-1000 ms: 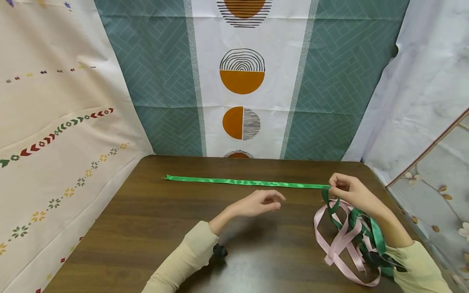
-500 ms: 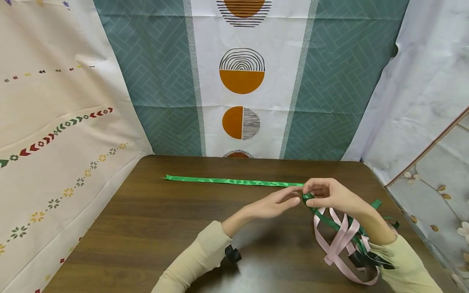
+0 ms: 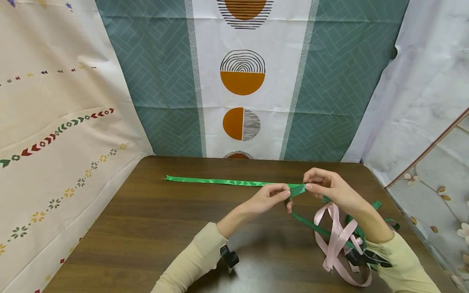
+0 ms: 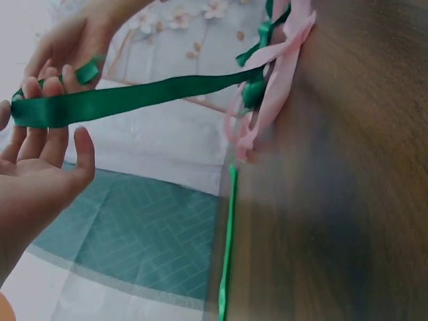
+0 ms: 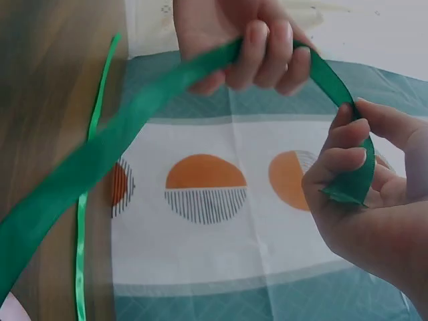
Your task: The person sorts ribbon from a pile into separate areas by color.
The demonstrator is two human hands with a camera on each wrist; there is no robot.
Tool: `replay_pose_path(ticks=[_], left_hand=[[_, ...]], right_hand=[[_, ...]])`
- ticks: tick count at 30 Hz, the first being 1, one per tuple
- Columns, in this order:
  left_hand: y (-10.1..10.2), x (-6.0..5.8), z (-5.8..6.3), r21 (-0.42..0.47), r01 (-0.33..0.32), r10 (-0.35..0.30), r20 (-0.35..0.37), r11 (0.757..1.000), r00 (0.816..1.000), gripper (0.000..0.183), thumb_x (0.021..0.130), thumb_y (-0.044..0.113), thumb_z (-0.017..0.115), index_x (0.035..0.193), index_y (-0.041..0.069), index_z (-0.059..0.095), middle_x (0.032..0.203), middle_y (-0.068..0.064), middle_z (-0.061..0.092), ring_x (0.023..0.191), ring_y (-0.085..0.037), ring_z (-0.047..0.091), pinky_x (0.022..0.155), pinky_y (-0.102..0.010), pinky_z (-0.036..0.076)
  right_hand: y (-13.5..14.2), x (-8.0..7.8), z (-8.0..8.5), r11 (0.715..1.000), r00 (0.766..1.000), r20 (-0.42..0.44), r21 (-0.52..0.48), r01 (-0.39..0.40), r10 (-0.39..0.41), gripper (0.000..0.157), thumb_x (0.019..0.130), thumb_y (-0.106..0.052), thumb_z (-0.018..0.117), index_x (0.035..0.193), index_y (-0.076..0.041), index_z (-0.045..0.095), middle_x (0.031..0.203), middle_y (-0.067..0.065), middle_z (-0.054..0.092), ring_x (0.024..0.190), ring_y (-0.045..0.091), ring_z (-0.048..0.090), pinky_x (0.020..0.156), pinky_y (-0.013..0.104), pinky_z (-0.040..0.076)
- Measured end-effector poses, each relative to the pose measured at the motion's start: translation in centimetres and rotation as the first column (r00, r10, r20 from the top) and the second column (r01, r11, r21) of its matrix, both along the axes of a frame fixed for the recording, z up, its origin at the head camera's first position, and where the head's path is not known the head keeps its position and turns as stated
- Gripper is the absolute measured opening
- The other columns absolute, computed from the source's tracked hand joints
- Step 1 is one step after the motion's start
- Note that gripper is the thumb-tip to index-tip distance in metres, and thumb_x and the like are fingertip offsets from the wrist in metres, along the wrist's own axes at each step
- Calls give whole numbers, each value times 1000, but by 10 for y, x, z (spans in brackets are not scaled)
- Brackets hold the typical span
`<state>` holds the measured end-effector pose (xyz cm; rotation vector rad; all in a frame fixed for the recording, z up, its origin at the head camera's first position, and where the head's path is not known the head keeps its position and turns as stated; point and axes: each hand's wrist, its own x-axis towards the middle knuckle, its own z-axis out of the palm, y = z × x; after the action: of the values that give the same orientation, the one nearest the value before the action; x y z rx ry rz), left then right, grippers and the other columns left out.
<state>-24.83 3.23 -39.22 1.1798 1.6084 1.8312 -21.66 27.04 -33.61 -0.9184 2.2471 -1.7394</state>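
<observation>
Brown table point(image 3: 146, 236) is sitting under both hands. L hand point(image 3: 269, 198) & R hand point(image 3: 333, 189) are pinching a dk-green ribbon point(image 4: 134, 99) btwn them; it's gleaming, smooth, w/ free end curling by R hand, rest sloping to pink ribbons point(image 3: 334, 254) nr R hand. Brighter green strip point(image 3: 227, 181) is lying straight beyond both.

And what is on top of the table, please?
A bright green ribbon, and a pink ribbon heaped with dark green ribbon; whatever the right sleeve covers cannot be seen.

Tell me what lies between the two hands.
A held green ribbon spans from the left hand to the right hand, as the head view shows.
</observation>
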Motion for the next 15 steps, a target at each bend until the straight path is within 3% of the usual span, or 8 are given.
replay_pose_path(ticks=[2, 7, 15], left_hand=[[-5, 0, 2, 17, 0, 0, 10, 1000, 1000, 24, 103, 12, 45, 102, -10, 53, 75, -3, 59, 72, -14, 62, 82, -30, 52], [-19, -2, 6, 23, 5, -6, 16, 1000, 1000, 26, 102, 11, 46, 102, -14, 51, 73, -4, 57, 69, -13, 59, 73, -29, 53], [-46, -10, 13, 16, -10, 11, -36, 1000, 999, 29, 101, 16, 49, 100, -13, 52, 71, -1, 58, 62, -14, 56, 67, -27, 53]], right_hand=[[3, 0, 2, 999, 1000, -2, -26, 19, -19, 13, 98, 0, 49, 106, -8, 55, 72, -4, 47, 61, 22, 37, 52, 35, 31], [10, -2, 5, 990, 998, 1, -126, 56, -56, 18, 98, 3, 47, 106, -10, 56, 75, -7, 52, 62, 19, 38, 55, 33, 34], [23, -5, 3, 942, 998, 3, -329, 60, -62, 28, 97, 11, 41, 104, -11, 58, 76, -7, 54, 62, 20, 33, 60, 35, 24]])
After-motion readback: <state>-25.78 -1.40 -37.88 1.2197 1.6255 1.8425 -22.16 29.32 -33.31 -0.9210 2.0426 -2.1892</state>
